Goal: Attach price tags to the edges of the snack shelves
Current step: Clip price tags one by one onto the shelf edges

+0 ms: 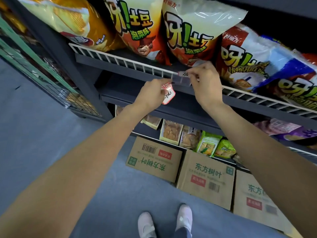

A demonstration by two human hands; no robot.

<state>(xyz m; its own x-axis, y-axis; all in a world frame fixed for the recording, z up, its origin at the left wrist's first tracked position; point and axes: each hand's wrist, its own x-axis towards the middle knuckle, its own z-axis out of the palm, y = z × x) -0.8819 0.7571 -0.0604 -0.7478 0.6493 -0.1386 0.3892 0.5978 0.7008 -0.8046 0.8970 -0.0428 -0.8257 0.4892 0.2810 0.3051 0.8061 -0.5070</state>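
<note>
Right hand pinches tag holder on shelf rail (left half bare).

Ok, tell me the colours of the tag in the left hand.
White with a red border, the tag shows best in the head view.

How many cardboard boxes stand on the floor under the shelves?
3: the left box, the middle box, and the right box, partly cut off by the right arm. More may be hidden.
</note>
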